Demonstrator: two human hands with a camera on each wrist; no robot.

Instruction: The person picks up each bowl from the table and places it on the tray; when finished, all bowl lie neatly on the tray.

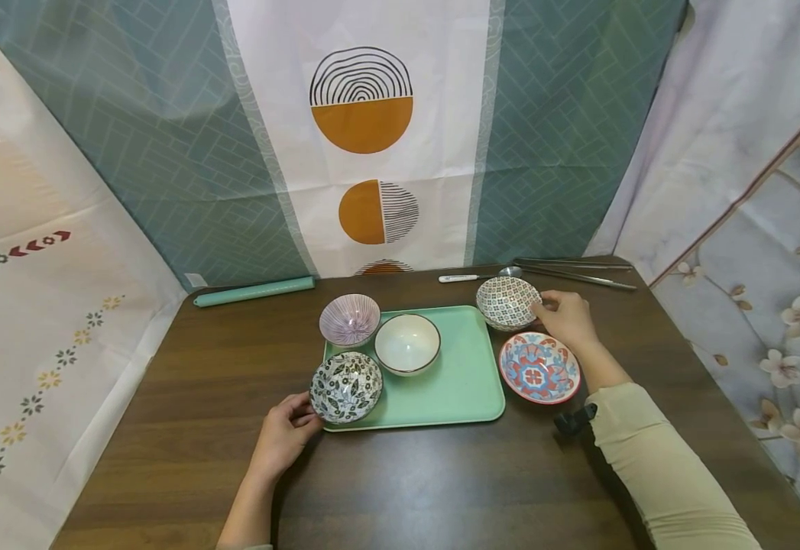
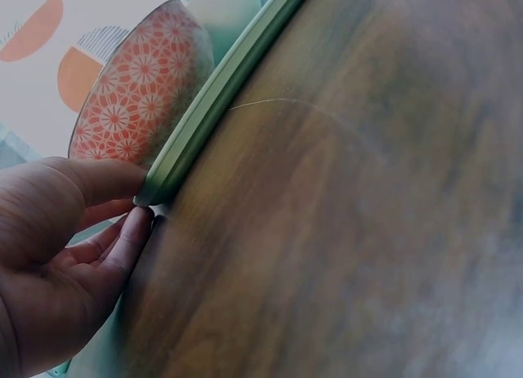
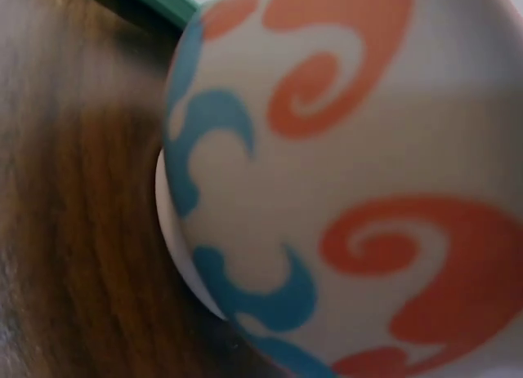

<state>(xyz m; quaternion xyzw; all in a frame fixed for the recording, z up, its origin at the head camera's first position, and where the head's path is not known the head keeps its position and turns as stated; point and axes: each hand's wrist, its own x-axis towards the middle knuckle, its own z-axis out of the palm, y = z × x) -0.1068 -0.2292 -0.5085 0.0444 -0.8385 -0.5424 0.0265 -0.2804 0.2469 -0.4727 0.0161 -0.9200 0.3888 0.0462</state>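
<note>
My left hand (image 1: 286,434) is at the near left corner of a light green tray (image 1: 471,374). In the left wrist view the thumb lies over the tray's edge (image 2: 208,104) and the fingers curl beneath it. Right beside the thumb stands a bowl with a black-and-white floral inside (image 1: 346,387); its outside is orange with white flowers (image 2: 135,92). My right hand (image 1: 568,317) pinches the rim of a small patterned bowl (image 1: 507,302) at the tray's far right corner. Below that wrist sits a red-and-blue bowl (image 1: 539,368), which fills the right wrist view and hides the right hand there.
On the tray's left side are a white bowl (image 1: 408,344) and a purple-striped bowl (image 1: 350,320). Along the back edge lie a green rod-like case (image 1: 255,292), a white-handled spoon (image 1: 459,278) and metal chopsticks (image 1: 578,275). Curtains hang behind the wooden table (image 1: 400,489).
</note>
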